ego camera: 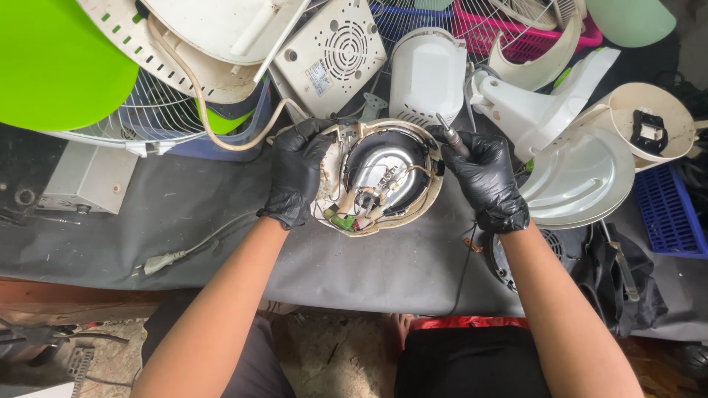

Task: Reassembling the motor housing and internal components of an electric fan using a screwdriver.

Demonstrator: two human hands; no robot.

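An upturned round cream appliance base [402, 215] lies on the dark mat, its underside open, showing a shiny metal dome [387, 166] and several wires. My left hand [297, 171], in a black glove, grips the base's left rim. My right hand [483, 177], also gloved, is shut on a screwdriver [451, 133] at the base's upper right rim; the tool's tip is hidden by the hand.
The back of the bench is piled with fan parts: wire grilles [151, 103], a green blade [51, 66], white housings [428, 74], a pink basket [531, 40]. A blue crate [667, 214] sits right. A plug and cord [177, 254] lie left. The bench edge [332, 295] is near me.
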